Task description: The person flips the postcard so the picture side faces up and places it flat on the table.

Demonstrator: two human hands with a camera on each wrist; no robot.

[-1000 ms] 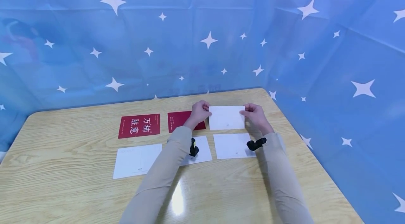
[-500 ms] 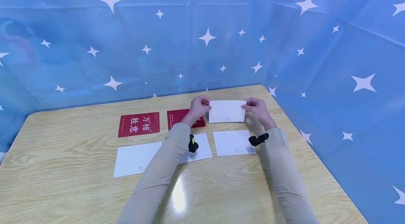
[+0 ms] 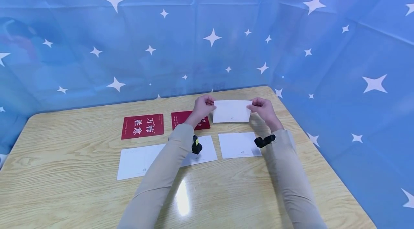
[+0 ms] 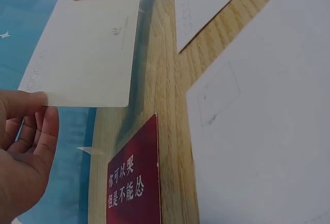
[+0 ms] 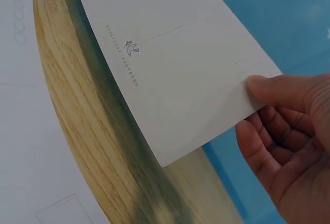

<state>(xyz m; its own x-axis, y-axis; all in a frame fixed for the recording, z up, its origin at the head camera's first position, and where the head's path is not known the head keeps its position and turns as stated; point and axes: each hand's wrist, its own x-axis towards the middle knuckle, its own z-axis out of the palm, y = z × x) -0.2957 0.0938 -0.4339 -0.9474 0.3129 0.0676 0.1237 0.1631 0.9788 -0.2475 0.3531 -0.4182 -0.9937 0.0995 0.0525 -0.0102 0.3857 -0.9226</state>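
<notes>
A white postcard (image 3: 231, 111), printed with a small bird and postcode rings, is held up off the table between both hands. My left hand (image 3: 202, 108) pinches its left edge between thumb and fingers. At the opposite edge my right hand (image 3: 263, 111) does the same, the thumb lying on the printed face in the right wrist view (image 5: 294, 131). In the left wrist view the card (image 4: 87, 53) casts a shadow on the wood below. Partly behind my left hand lies a red postcard (image 3: 181, 118) with white lettering.
Another red postcard (image 3: 142, 126) lies farther left. In the front row are a white postcard (image 3: 139, 160) at left, one partly under my left forearm (image 3: 205, 150), and one at right (image 3: 239, 145). A starred blue cloth (image 3: 181, 42) hangs behind the wooden table (image 3: 64, 171).
Both hands have lifted the white postcard a little and moved it slightly toward the back. It tilts more now. The cards on the table stay where they were.
</notes>
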